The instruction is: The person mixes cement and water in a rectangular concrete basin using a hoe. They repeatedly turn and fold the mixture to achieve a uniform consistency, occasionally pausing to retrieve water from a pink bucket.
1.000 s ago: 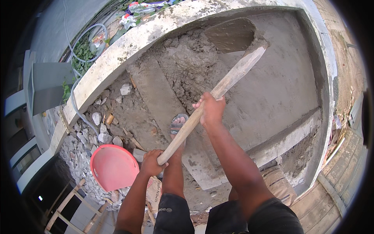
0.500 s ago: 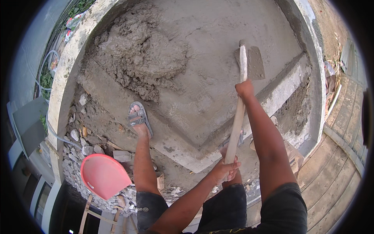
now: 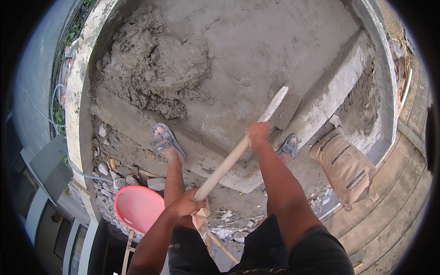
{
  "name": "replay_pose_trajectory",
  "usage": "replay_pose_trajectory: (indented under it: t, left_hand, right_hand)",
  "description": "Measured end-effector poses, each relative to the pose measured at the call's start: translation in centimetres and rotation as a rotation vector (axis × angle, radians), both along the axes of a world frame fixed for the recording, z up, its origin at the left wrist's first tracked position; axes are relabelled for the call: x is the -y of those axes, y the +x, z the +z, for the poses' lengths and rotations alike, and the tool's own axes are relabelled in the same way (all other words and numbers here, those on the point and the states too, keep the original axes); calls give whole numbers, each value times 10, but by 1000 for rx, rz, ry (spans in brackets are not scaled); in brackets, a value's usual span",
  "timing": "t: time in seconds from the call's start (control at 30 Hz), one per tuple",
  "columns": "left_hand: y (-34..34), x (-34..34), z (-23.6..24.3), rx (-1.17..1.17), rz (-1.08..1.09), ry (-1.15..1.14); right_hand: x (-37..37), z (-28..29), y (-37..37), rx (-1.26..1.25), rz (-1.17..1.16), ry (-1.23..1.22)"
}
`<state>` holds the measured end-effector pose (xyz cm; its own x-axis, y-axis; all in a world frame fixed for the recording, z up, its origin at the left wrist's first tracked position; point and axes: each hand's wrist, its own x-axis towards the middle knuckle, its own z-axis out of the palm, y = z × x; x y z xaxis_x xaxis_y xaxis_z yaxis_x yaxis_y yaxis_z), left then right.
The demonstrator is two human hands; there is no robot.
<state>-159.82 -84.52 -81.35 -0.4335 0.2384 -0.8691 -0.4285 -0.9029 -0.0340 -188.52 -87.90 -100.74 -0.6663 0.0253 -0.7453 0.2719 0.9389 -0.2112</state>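
Hoe (image 3: 230, 161) slants across frame centre, blade (image 3: 285, 112) right of centre. Left hand (image 3: 185, 203) wrapped round handle (image 3: 215, 177) butt, right hand (image 3: 259, 133) clasping farther up. Mortar heap (image 3: 156, 68) upper left, pink basin (image 3: 139, 208) lower left.

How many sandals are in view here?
2, both worn: the left sandal, left of the wooden handle, and the right sandal, right of it, near the blade. No others show.
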Motion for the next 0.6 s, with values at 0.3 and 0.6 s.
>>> replay_pose_trajectory:
  t: [0.3,0.6]
  left_hand:
    - [114,46,24,66,-306,82]
    - [165,177,42,108,-601,-113]
  right_hand:
    - [-41,10,128,136,-403,100]
    - [-8,2,200,350,-856,-114]
